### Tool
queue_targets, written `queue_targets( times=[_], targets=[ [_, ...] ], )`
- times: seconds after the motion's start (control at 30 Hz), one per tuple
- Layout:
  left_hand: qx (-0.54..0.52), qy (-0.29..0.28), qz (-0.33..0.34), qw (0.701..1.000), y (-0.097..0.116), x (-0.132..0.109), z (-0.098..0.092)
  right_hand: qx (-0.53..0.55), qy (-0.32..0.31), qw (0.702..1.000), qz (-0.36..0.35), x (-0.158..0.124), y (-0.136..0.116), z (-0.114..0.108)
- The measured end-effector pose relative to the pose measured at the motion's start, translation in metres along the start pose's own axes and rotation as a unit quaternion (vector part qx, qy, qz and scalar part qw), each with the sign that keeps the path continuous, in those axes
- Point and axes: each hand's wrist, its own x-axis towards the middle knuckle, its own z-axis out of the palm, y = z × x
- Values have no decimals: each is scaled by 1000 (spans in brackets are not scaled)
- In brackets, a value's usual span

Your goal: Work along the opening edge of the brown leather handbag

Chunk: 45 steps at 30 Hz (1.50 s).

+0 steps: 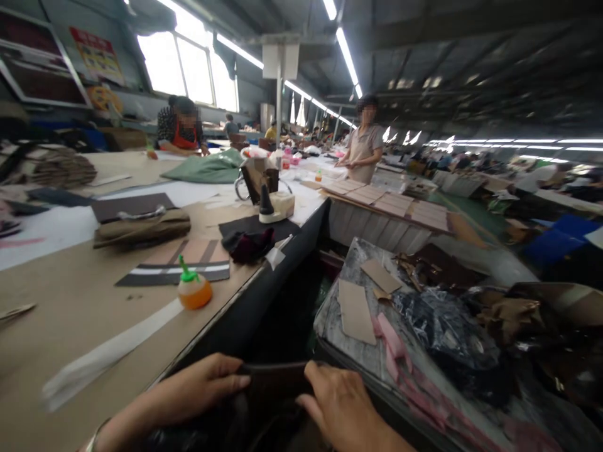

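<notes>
At the bottom of the head view, my left hand (202, 384) pinches one end of the top edge of a dark brown, leather-like piece (276, 380). My right hand (342, 402) grips the same edge farther right, its thumb on the near side. Between both hands the edge runs nearly straight, while the lower part sinks into shadow and its kind is unclear. Left of it, on the brown-covered table (108, 351), stand a squat bottle of orange liquid with a green nozzle (194, 292) and a white strip (113, 355).
Along the table lie a striped panel (174, 262), a folded brown bundle (144, 229) and a cone on a white base (276, 207). To the right, a grey worktop (325, 314) carries cardboard pieces, pink strips (396, 345) and clear plastic (447, 326). Two people (365, 147) work farther back.
</notes>
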Motion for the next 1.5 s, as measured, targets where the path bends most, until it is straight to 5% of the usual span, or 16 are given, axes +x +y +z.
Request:
queue_targets(
  times=[0.13,0.33,0.47,0.67,1.03,1.23,1.5],
  targets=[
    [-69,-33,-6,997,-7,0,-9,-22,-37,999,-29,5,-6,-10],
    [-105,-35,-10,994,-16,7,-17,-52,42,998,-9,13,-8,-7],
    [-123,-47,-2,991,-23,11,-22,-85,-9,996,-33,18,-8,-7],
    [-105,-28,-5,994,-22,11,-26,-28,-14,991,-129,25,-12,-11],
    [-75,-51,25,996,-15,-2,-43,71,-62,988,-120,52,-25,-10],
    [-36,14,18,999,-9,-7,-47,78,-56,984,-148,60,-38,-11],
    [-80,18,12,997,-14,-10,-38,100,-47,987,-113,60,-49,-8]
  ],
)
